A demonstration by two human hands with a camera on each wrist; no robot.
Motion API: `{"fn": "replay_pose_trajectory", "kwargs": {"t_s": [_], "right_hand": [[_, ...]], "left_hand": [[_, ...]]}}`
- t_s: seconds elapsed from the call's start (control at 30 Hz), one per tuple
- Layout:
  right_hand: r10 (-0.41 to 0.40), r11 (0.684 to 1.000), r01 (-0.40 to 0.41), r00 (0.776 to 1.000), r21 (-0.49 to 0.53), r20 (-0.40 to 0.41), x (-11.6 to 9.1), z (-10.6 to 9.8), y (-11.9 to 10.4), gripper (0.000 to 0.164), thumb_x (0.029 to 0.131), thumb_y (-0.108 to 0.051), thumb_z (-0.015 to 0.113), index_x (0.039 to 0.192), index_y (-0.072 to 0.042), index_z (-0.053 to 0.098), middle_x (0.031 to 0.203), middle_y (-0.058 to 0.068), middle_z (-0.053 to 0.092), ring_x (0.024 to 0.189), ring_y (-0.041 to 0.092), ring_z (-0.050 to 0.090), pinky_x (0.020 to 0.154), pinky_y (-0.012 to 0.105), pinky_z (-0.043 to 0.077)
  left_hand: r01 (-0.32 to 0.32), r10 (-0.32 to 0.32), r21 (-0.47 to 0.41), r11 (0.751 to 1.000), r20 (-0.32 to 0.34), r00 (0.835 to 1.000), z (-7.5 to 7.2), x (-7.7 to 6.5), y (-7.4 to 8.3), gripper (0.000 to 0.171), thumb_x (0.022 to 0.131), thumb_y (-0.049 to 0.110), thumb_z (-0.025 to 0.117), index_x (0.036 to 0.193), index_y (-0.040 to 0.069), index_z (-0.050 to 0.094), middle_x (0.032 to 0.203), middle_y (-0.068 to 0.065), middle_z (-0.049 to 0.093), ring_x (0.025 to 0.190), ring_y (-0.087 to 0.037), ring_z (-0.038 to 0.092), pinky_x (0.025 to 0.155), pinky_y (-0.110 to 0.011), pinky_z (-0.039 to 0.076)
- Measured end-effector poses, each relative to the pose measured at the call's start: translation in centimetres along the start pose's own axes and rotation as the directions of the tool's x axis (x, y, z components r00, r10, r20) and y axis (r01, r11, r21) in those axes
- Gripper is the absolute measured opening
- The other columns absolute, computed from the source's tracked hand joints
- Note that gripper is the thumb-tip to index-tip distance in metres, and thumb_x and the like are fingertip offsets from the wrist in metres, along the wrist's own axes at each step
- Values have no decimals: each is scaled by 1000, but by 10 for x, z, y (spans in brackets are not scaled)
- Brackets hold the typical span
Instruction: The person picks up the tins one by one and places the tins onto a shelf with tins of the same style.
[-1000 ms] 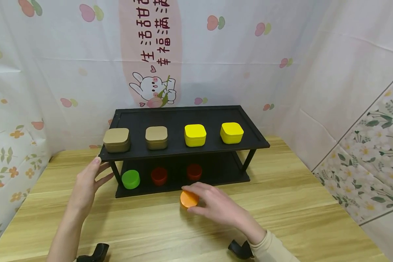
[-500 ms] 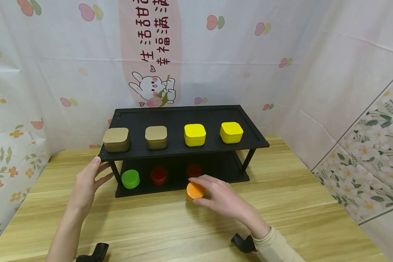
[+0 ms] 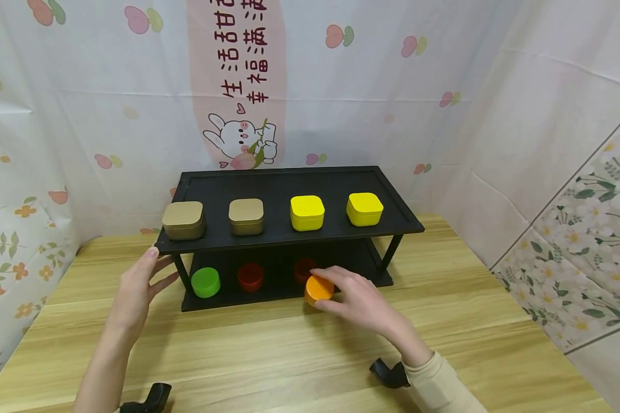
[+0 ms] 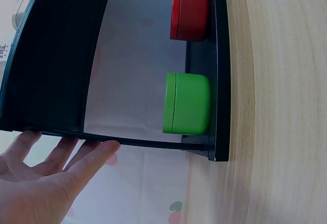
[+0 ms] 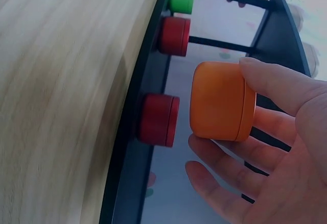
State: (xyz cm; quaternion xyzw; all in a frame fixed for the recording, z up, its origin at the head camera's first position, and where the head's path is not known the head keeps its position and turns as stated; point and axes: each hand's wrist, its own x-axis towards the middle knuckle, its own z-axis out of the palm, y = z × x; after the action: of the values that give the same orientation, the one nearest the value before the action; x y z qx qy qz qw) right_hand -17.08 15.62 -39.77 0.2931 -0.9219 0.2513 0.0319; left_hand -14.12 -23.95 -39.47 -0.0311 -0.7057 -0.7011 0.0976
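My right hand (image 3: 359, 301) pinches an orange round lidded box (image 5: 217, 101) between thumb and fingers. The box is at the front edge of the rack's lower shelf, just before a red round lidded box (image 5: 159, 119). At the left end, my left hand (image 3: 136, 289) touches the corner and side post of the black two-tier rack (image 3: 289, 245) with fairly straight fingers (image 4: 59, 155). Inside the lower shelf, nearest that hand, stands a green round lidded box (image 4: 189, 104). A second red box (image 3: 251, 277) sits to its right.
Along the upper shelf stand two brown square lidded boxes (image 3: 246, 217) and two yellow ones (image 3: 307, 213). The rack rests on a wood-grain table (image 3: 227, 355), with a patterned curtain (image 3: 382, 74) close behind. Posts hold up the top shelf, which overhangs the lower boxes.
My right hand has carried the orange box rightward and up toward the lower shelf, near the right-hand red box. The left hand and the rack have stayed put.
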Motion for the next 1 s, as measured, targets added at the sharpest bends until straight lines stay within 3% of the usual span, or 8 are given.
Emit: {"fn": "replay_pose_trajectory", "kwargs": {"t_s": [0.47, 1.0], "right_hand": [[18, 1000, -18, 999, 13, -27, 2, -7, 18, 55, 90, -30, 81, 139, -14, 64, 127, 0, 70, 103, 13, 64, 90, 33, 60], [83, 996, -81, 994, 32, -64, 5, -14, 40, 52, 92, -28, 80, 138, -11, 64, 135, 7, 68, 116, 24, 66, 100, 46, 59]], "left_hand": [[0, 0, -3, 1000, 1, 1000, 1, 0, 0, 49, 112, 38, 39, 153, 12, 47, 138, 18, 48, 118, 6, 54, 90, -11, 60], [-28, 28, -41, 999, 0, 1000, 2, -1, 0, 36, 112, 35, 40, 142, 26, 58, 136, 17, 52, 119, 5, 57, 90, -13, 61]]}}
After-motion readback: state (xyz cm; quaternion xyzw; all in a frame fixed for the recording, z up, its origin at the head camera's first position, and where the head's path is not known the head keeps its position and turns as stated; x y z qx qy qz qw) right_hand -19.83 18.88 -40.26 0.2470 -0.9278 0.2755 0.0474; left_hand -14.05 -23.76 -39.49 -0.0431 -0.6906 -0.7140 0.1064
